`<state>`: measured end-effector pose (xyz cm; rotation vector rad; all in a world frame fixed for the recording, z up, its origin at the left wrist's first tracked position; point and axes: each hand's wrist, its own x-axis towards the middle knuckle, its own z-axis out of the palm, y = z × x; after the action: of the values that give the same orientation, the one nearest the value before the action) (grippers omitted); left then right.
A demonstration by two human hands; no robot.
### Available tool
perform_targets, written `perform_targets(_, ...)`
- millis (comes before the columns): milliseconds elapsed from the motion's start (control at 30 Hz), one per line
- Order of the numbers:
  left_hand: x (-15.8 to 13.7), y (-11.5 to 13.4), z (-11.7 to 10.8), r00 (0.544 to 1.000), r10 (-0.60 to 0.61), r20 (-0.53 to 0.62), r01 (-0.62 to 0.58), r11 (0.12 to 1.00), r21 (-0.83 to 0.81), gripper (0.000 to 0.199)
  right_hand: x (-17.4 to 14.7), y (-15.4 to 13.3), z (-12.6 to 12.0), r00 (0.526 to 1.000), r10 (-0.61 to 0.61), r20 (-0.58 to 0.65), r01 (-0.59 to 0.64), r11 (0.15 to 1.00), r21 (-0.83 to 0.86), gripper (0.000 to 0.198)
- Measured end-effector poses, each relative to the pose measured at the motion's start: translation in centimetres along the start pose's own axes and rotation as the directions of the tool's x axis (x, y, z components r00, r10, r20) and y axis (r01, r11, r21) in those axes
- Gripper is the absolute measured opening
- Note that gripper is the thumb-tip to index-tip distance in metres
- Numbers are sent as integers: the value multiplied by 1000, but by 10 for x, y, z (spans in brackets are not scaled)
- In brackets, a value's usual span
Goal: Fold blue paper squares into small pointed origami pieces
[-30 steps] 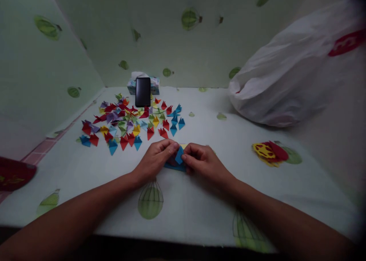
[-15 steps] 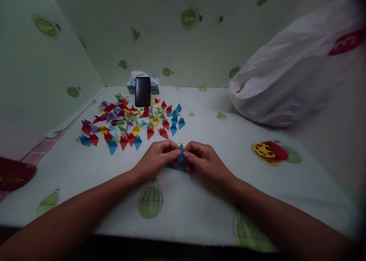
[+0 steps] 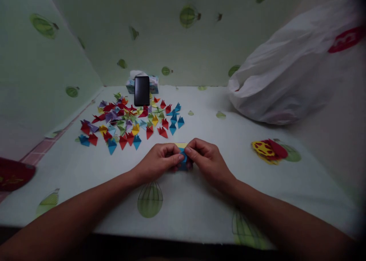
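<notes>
Between my two hands is a small piece of folded blue paper [image 3: 183,152], partly hidden by my fingers. My left hand [image 3: 160,158] is closed, pinching its left side with thumb and forefinger. From the other side my right hand [image 3: 206,158] pinches it too, thumb close to the left thumb. Beneath the hands lies a stack of coloured paper [image 3: 181,145], with yellow showing at the back and blue at the front. Beyond them spreads a pile of small folded paper figures [image 3: 122,142] in red, blue, yellow, green and purple.
A dark phone [image 3: 142,91] leans on a tissue box [image 3: 154,84] behind the pile. At the right stand a large white plastic bag [image 3: 268,81] and yellow and red cut-out pieces [image 3: 263,149]. A dark red object [image 3: 17,174] is at the left edge.
The blue paper has turned and is now more covered by my fingers. My right hand has shifted slightly right and up; the left thumb has moved a little lower.
</notes>
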<state>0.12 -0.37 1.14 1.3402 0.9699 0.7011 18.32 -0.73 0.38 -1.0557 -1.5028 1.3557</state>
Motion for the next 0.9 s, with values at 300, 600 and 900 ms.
perform_targets(300, -2, -4, -2, 991, 119, -62, -110, 985, 136, 29, 3, -1, 0, 999, 8, 39, -8, 1000, 8, 26)
perform_targets(600, -4, 0, 2, 972, 192, -134, -157, 960, 233, 22, 1, 0, 0, 996, -84, -13, 83, 994, -68, 22)
perform_targets(900, -3, -2, 0, 960, 219, -172, -168, 947, 274, 23, 1, 4, 0, 990, -136, -29, 133, 987, -86, 22)
